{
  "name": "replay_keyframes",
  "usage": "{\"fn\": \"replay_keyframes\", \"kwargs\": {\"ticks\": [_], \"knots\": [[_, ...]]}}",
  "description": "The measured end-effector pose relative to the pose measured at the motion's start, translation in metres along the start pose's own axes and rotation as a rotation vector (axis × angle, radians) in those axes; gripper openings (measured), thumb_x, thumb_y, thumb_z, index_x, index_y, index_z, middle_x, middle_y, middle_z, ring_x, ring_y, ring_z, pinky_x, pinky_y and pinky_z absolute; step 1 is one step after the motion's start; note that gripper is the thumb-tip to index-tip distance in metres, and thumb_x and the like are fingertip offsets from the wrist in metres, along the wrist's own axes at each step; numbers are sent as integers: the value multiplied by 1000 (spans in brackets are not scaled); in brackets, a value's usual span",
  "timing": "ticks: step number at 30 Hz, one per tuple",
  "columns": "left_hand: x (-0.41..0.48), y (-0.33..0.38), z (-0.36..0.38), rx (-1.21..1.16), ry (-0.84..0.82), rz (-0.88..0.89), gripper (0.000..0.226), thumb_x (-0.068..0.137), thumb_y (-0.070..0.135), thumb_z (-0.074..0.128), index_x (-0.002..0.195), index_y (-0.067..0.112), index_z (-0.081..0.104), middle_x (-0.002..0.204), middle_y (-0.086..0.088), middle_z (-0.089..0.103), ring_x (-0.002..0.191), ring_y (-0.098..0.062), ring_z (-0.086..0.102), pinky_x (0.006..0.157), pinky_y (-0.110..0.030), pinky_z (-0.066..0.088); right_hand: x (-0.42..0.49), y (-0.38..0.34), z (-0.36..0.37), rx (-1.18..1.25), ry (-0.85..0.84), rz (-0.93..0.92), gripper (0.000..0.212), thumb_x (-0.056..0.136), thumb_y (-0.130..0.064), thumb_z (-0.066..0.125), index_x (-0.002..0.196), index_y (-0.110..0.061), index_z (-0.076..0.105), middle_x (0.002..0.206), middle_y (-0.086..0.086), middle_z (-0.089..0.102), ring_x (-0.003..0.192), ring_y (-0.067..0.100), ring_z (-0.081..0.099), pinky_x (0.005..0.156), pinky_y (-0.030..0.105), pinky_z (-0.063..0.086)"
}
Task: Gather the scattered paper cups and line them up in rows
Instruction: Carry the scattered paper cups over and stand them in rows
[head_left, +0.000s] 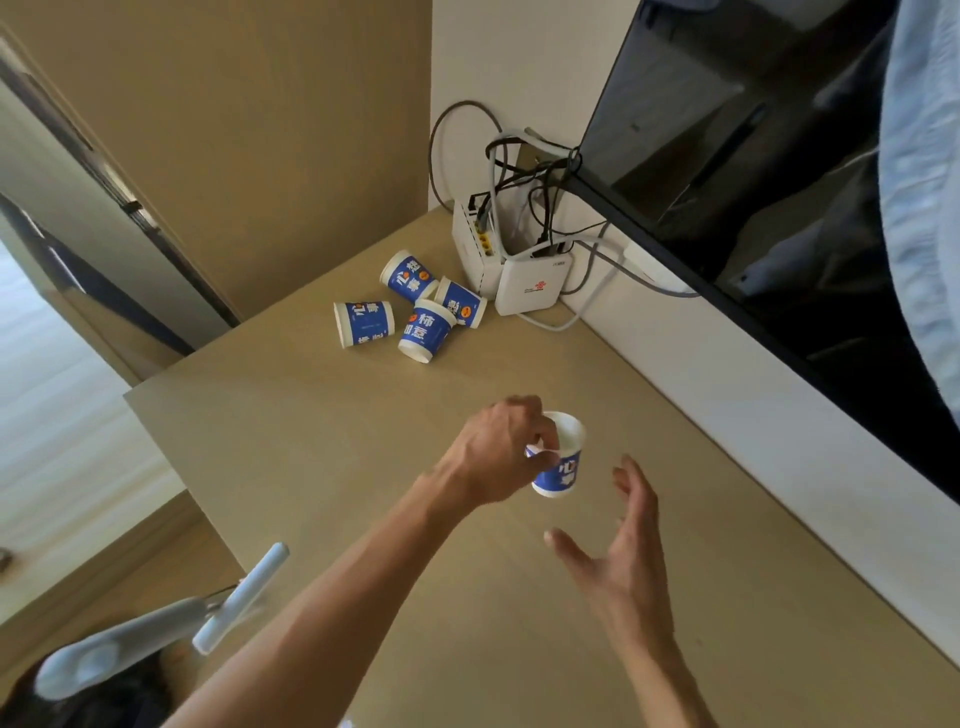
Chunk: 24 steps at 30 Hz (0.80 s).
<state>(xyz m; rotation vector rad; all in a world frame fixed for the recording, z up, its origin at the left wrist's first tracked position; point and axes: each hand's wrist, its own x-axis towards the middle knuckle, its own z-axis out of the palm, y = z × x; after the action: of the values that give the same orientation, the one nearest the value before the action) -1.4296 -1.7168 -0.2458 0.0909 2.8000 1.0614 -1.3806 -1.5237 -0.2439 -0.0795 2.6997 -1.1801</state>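
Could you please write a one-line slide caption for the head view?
Left hand holds one paper cup upright; right hand open; four cups scattered near the routers.

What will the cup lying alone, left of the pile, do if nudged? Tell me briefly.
The lone cup lies on its side on the table, so it would probably roll, curving because it tapers. It looks like thin paper and empty, so likely very light and easily crushed.

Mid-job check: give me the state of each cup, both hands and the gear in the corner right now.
Held cup: upright, mouth open upward, gripped at the rim.
Left hand: closed on the held cup.
Right hand: open, empty, beside the cup.
Four cups: tipped on their sides, clustered near the corner.
White router: propped upright, cables plugged in.
Screen: dark, off.
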Motion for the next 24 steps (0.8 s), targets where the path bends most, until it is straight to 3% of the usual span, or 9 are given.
{"fn": "replay_keyframes", "kwargs": {"ticks": [2, 5, 8, 11, 13, 16, 19, 24], "knots": [[-12, 16, 8, -83, -29, 36, 12, 86, 26, 71, 96, 20, 73, 96, 1, 59, 88, -17, 57, 73, -36, 53, 7, -3, 2, 33, -32, 50, 109, 68, -17, 92, 155, -17, 26, 139, -5, 51, 123, 10, 53, 95, 21, 44], [-21, 27, 18, -154, -22, 86, 11, 85, 25, 72, 94, 19, 74, 94, 0, 58, 86, -15, 55, 70, -36, 52, 11, 1, 3, 103, -13, 97, 99, 70, -15, 90, 151, -22, 33, 123, -5, 62, 103, 8, 60, 72, 5, 44], [-22, 29, 23, -180, -1, 111, 13, 85, 27, 73, 96, 20, 74, 95, 2, 58, 87, -14, 53, 71, -37, 53, 9, 5, 1, 136, 57, 97, 85, 73, -16, 88, 144, -21, 42, 121, -1, 66, 108, 19, 63, 75, 14, 46], [-15, 28, 25, -216, 55, 116, 24, 84, 45, 71, 100, 27, 71, 99, 5, 58, 91, -11, 53, 74, -34, 51, 8, 12, 2, 182, 112, 97, 81, 74, -17, 87, 142, -22, 43, 117, -5, 64, 104, 16, 63, 71, 8, 46], [0, 17, 19, -241, 238, 41, 38, 83, 57, 65, 106, 27, 67, 106, 4, 60, 98, -13, 55, 81, -34, 50, 8, 17, 2, 231, 134, 127, 82, 74, -19, 87, 142, -23, 41, 117, -7, 61, 101, 14, 63, 71, 7, 45], [38, -23, 2, -84, 484, -269, 51, 88, 53, 61, 125, 19, 58, 126, -5, 55, 118, -22, 49, 101, -40, 45, -1, 30, -1, 273, 134, 180, 84, 74, -19, 88, 143, -23, 40, 116, -8, 59, 100, 2, 62, 71, 11, 45], [77, -65, -8, 97, 420, -534, 64, 91, 45, 62, 141, 12, 40, 143, -12, 43, 133, -30, 37, 115, -43, 33, -18, 44, -3, 291, 138, 228, 86, 73, -19, 88, 143, -27, 39, 115, -13, 60, 102, -6, 61, 74, 13, 46], [104, -106, 1, 220, 349, -599, 83, 85, 32, 70, 149, 12, 21, 154, -19, 28, 143, -39, 26, 118, -50, 29, -41, 65, -4, 258, 199, 275, 89, 68, -11, 91, 141, -25, 43, 113, -19, 62, 106, 24, 64, 92, 42, 52]]}}
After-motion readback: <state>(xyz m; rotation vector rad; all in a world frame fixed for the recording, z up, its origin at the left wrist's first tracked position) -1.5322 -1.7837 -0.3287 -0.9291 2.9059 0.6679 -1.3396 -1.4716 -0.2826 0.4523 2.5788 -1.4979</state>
